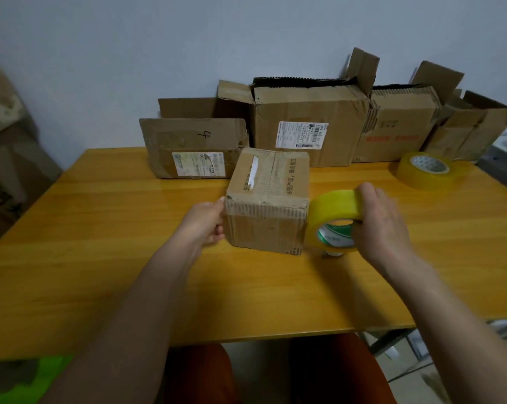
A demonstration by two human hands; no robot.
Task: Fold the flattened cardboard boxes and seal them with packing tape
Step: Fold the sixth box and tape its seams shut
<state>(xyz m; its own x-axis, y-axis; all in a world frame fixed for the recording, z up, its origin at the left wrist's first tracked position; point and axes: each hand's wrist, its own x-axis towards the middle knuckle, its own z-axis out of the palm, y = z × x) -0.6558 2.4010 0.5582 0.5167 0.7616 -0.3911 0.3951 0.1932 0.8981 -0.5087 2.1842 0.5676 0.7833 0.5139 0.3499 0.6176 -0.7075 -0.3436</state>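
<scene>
a: start big. what's on the table [129, 258]?

b: a row of opened and flattened cartons [310, 126] against the wall, and in front of them the small folded box [268, 199], near the middle of the table. the left hand [208, 220] grips its left side, fingers curled on the near face. the right hand [380, 220] is wrapped round a yellow tape roll [333, 220] touching the box's right side.

a: so how do i do this bit well?

b: i'd say brace the box firmly with the left, keep the roll tight to the cardboard, and pull the strip straight over the top seam so it lies flat without wrinkles.

a: spare tape?

b: a second roll [425, 170] lies flat, well off to the right.

a: any writing?

b: a handwritten "4" [206, 135] on the flattened carton. printed characters run along the small box's top and there are white shipping labels [301, 135], all too blurred to read.
</scene>
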